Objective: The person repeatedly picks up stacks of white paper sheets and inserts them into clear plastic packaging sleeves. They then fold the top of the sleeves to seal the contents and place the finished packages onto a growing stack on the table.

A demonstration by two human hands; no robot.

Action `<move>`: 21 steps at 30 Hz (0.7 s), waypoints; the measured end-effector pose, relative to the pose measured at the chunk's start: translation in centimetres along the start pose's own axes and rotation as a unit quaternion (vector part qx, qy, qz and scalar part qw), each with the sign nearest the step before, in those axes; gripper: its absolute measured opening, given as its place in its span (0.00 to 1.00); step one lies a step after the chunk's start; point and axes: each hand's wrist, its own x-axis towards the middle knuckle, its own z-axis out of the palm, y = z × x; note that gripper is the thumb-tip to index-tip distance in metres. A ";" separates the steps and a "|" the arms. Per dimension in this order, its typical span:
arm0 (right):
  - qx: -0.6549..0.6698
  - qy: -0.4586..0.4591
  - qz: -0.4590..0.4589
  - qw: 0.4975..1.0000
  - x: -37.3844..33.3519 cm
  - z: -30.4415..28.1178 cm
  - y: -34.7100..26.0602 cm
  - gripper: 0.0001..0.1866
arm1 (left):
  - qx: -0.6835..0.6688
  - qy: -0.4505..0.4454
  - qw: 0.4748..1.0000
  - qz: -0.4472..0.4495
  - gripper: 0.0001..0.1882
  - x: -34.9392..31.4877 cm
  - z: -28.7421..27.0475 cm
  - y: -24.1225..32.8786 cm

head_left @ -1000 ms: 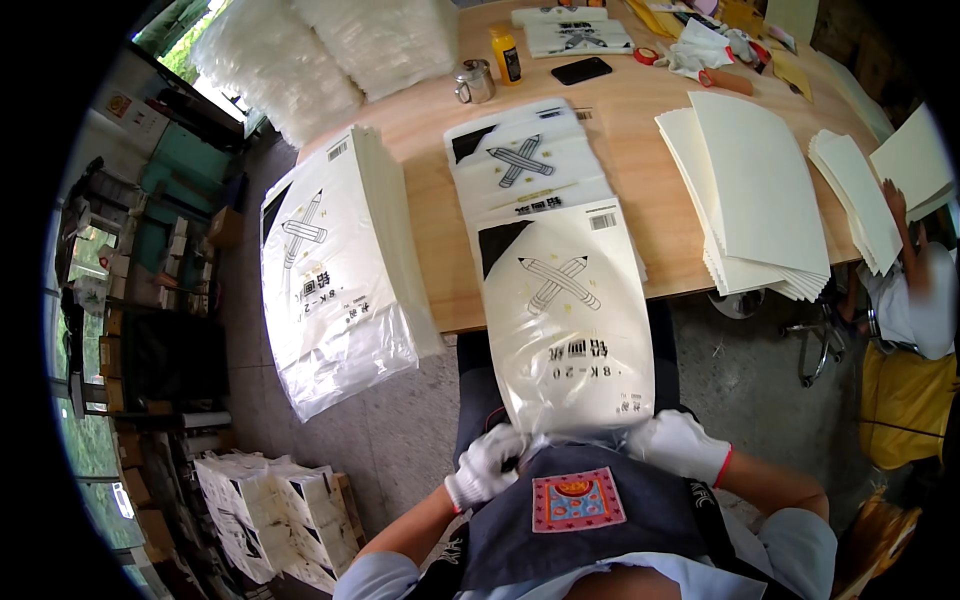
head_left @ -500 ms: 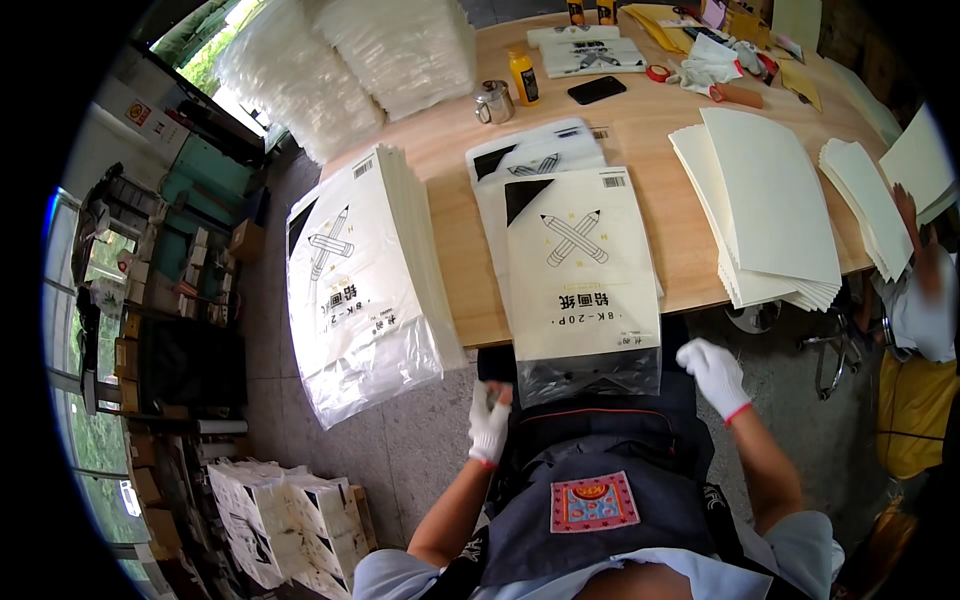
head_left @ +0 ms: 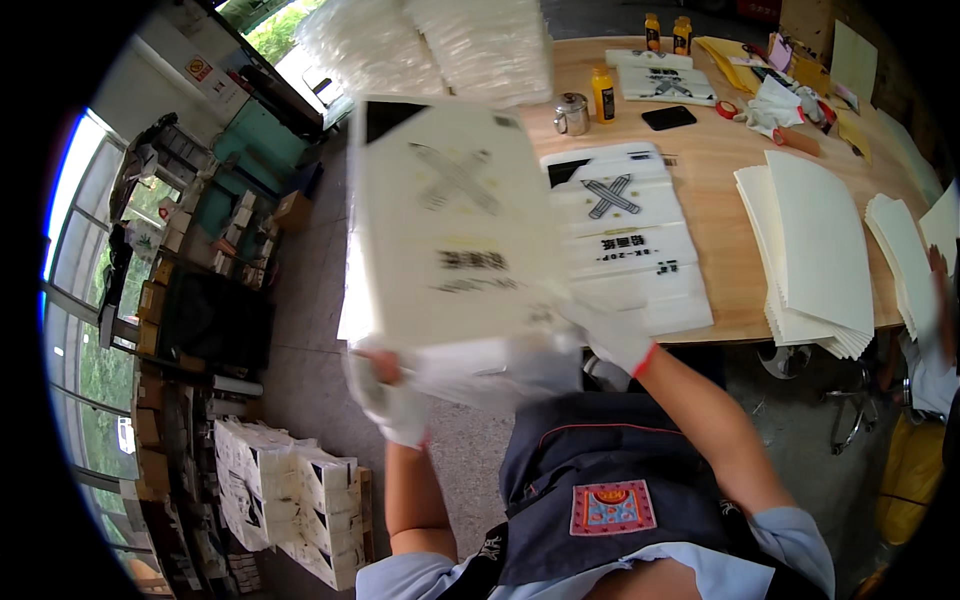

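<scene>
A plastic bag filled with pale drawing paper (head_left: 450, 250), printed with crossed pencils, is held up at the table's left side, blurred by motion. My left hand (head_left: 392, 398), in a white glove with bare fingertips, grips its lower left corner. My right hand (head_left: 612, 335), also gloved, closes on its lower right edge; the fingertips are partly hidden. Behind it the stack of filled bags (head_left: 352, 315) shows only as a strip at the left. Flat printed plastic bags (head_left: 640, 240) lie on the table right of the held one.
Pale paper sheets (head_left: 815, 250) lie fanned on the table's right half, with another person's hand (head_left: 938, 270) beyond. A metal cup (head_left: 572, 115), a yellow bottle (head_left: 603, 95) and a phone (head_left: 668, 118) stand or lie behind. Bundled plastic (head_left: 480, 50) is piled at the far left.
Both hands have taken hold of the filled bag from the table's front edge and carried it left over the stack. The flat bags beneath it are now uncovered. The view has shifted.
</scene>
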 end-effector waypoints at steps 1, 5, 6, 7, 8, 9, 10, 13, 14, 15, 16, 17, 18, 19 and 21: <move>-0.063 -0.040 -0.018 0.997 1.9 1.9 -1.1 0.19 | 0.102 0.097 0.990 0.022 0.12 2.2 -0.6 0.9; -0.289 -0.009 -0.027 0.957 8.2 8.0 0.2 0.21 | 0.185 0.150 0.971 -0.022 0.09 6.7 -14.6 -8.2; -0.323 0.013 -0.021 0.946 8.2 8.7 0.3 0.21 | 0.225 0.151 0.960 -0.067 0.09 6.6 -16.4 -9.5; -0.356 0.042 -0.014 0.933 7.7 9.2 -0.1 0.21 | 0.315 0.163 0.926 -0.133 0.11 4.9 -14.0 -8.8; -0.389 0.071 -0.007 0.918 7.5 9.5 -0.1 0.22 | 0.277 0.133 0.933 -0.188 0.13 4.4 -14.2 -9.6; -0.381 0.052 -0.001 0.923 7.1 9.3 0.2 0.21 | 0.237 0.104 0.935 -0.241 0.15 3.8 -14.5 -10.4; -0.374 0.033 0.006 0.927 6.5 8.8 0.9 0.20 | 0.222 0.132 0.938 -0.232 0.16 3.4 -14.6 -11.2; -0.317 -0.104 0.118 0.935 2.1 8.9 1.7 0.17 | 0.145 0.212 0.950 -0.176 0.21 1.7 -14.5 -14.6; -0.325 -0.144 0.180 0.917 1.0 8.8 2.5 0.17 | 0.101 0.239 0.956 -0.135 0.23 0.2 -14.6 -15.9; -0.365 -0.182 0.210 0.888 -0.5 9.0 2.3 0.15 | 0.049 0.256 0.961 -0.097 0.25 -0.9 -13.5 -16.9; -0.421 -0.221 0.187 0.860 -2.0 9.4 1.7 0.14 | 0.044 0.314 0.935 -0.158 0.28 -2.6 -12.0 -17.6; -0.480 -0.268 0.138 0.824 -3.3 10.0 0.9 0.14 | -0.002 0.290 0.936 -0.202 0.27 -4.2 -10.6 -18.2; -0.526 -0.305 0.028 0.794 -4.8 11.2 -0.4 0.15 | -0.043 0.264 0.931 -0.247 0.26 -6.2 -9.5 -18.4; -0.586 -0.316 -0.117 0.737 -5.9 12.2 -1.4 0.15 | -0.045 0.213 0.936 -0.275 0.24 -7.9 -7.9 -18.7; -0.586 -0.349 -0.173 0.711 -8.5 16.6 -6.1 0.13 | 0.001 0.102 0.949 -0.297 0.22 -11.3 -5.5 -17.8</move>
